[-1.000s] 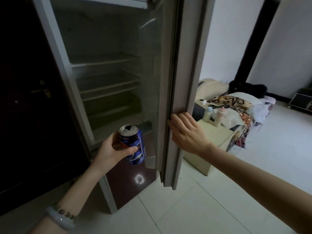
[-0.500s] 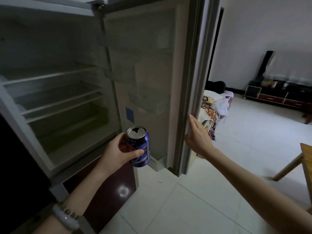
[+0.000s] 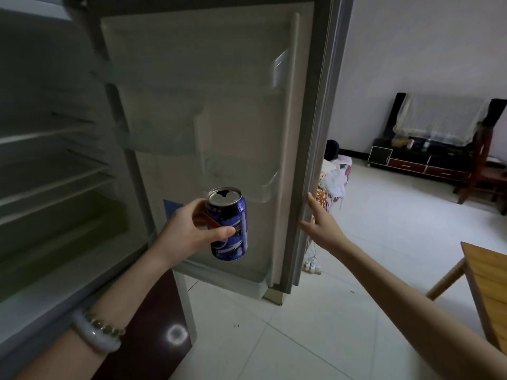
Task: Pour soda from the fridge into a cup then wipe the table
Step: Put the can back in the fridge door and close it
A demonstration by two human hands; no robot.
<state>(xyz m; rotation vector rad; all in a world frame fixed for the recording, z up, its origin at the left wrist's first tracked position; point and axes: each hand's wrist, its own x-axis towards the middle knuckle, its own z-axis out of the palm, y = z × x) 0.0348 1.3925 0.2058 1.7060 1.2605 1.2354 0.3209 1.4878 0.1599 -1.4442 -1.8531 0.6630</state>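
My soda can (image 3: pixel 229 223) is deep blue with white swirls, a red patch and a silver top. The fridge door (image 3: pixel 219 105) is pale grey-white inside and silver-grey at its edge, and the lower door (image 3: pixel 148 325) is glossy maroon. On my wrist are a milky white bangle (image 3: pixel 93 334) and a gold-brown beaded bracelet (image 3: pixel 107 326). The floor tiles (image 3: pixel 301 338) are white, the worktop (image 3: pixel 491 283) honey-orange wood, and the TV cabinet (image 3: pixel 419 163) black with red drawers.

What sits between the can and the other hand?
Head view: only the inner lining of the open fridge door separates the can from the right hand.
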